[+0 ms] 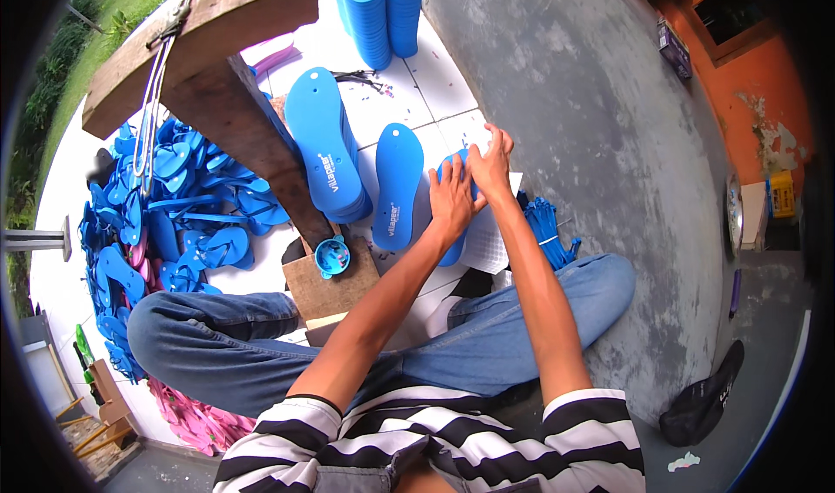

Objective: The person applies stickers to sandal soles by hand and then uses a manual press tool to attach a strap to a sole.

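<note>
Wide fisheye, head height, facing down, fairly near

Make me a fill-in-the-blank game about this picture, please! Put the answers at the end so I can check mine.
1. The left hand rests on a sole whose colour is ____.
2. The small bowl sits on a flat board made of ____.
3. The shirt has black and white ____.
4. The big heap of sandals lies on the ____ side of the picture.

Missing words: blue; wood; stripes; left.
</note>
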The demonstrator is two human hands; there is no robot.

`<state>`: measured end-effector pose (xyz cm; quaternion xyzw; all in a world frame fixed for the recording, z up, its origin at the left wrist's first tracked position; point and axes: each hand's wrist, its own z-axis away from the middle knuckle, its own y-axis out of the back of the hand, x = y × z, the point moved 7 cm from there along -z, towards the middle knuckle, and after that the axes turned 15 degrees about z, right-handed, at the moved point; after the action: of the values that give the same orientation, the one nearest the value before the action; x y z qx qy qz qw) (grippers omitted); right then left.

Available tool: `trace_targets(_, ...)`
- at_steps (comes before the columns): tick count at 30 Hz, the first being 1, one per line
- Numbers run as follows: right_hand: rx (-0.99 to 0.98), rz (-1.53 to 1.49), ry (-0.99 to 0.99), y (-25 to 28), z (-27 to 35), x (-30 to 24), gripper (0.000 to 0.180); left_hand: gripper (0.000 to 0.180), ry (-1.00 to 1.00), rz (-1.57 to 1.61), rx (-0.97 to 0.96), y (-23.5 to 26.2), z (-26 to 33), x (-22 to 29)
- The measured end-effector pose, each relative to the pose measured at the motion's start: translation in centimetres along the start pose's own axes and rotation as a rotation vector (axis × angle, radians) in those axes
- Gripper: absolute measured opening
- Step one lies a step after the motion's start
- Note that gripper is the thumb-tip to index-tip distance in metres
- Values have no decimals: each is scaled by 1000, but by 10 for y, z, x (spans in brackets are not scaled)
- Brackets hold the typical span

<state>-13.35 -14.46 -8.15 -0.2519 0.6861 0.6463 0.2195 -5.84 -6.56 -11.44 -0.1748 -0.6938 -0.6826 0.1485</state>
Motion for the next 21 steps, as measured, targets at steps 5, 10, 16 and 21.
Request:
trace_targets(5, 90, -71, -63, 39, -11, -9, 50, 80, 41, 87, -14, 4, -7, 6)
trace_targets(10, 217, -25, -23, 69, -15, -29, 45, 83, -25, 36, 149, -1, 2, 9)
trace_targets(16, 247, -103, 35, 105, -5, -72, 39, 88, 5, 119, 76, 9, -2, 8)
trace_targets(21, 266, -163, 87, 132, 0, -103, 36, 96, 40, 185, -9, 13, 0, 8)
